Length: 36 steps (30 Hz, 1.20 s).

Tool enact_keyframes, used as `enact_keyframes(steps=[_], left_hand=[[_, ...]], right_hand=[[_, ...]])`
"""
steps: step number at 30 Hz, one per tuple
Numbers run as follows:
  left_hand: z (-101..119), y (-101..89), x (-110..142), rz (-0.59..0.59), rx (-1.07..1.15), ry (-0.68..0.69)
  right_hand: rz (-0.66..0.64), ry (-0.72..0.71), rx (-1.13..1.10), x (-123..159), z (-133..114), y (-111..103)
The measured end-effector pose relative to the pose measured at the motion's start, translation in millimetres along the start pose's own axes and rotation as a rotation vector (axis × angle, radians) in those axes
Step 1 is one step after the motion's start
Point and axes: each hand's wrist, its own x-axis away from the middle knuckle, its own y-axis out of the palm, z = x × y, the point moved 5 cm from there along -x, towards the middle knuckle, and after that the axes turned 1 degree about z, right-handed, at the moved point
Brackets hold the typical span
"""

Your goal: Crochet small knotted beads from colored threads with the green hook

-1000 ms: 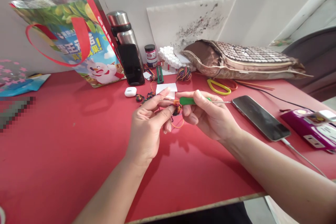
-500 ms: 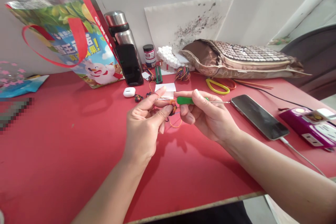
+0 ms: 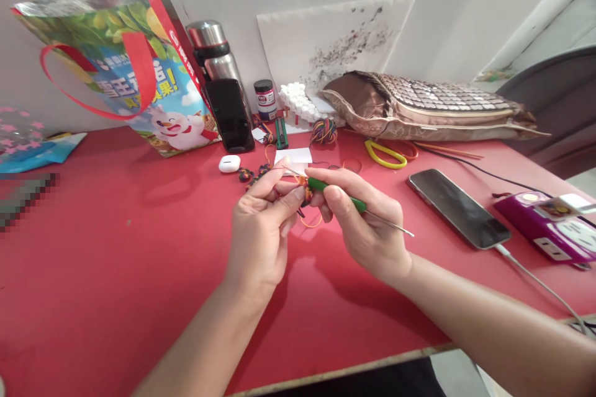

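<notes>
My left hand pinches a small piece of multicoloured crochet work between thumb and fingers, with a strand of yarn running over the raised index finger. A crochet hook with a green handle is gripped in my right hand. One thin metal end reaches into the work at my left fingertips; the other slants down to the right past my palm. An orange loop of yarn hangs below the piece. Behind my left fingers lie dark, multicoloured knotted bits. The hook's tip is too small to make out.
Behind my hands are a ball of yarn, white paper, an earphone case and yellow-handled scissors. A phone on a cable and a purple power strip lie right. A shopping bag and a flask stand left.
My right hand has turned, so the hook's free end now slopes down to the right instead of lying level. Both hands have drawn closer together around the crochet work.
</notes>
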Motion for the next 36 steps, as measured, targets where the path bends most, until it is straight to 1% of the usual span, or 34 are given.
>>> enact_keyframes(steps=[3, 6, 12, 20, 26, 30, 36], left_hand=[[3.1, -2.5, -5.5, -0.05, 0.031, -0.057], [6.4, -8.3, -8.9, -0.033, 0.03, -0.074], [8.0, -10.8, -10.2, -0.005, 0.016, -0.088], [8.6, -14.5, -11.2, 0.024, 0.014, -0.118], [9.2, -13.0, -9.9, 0.051, 0.026, -0.144], [10.4, -12.9, -9.5, 0.047, 0.007, -0.134], [10.4, -14.4, -9.8, 0.042, -0.035, -0.103]], right_hand=[[-0.06, 0.041, -0.11, -1.8, 5.3, -0.8], [-0.126, 0.146, -0.242, -4.3, 13.3, -2.5], [-0.162, 0.246, -0.288, -6.1, 20.5, -6.7], [-0.129, 0.336, -0.235, -11.9, 23.0, -15.5], [-0.087, 0.387, -0.267, -18.3, 18.8, -16.2], [-0.074, 0.415, -0.295, -21.4, 17.2, -17.2], [-0.071, 0.453, -0.262, -24.4, 17.0, -19.6]])
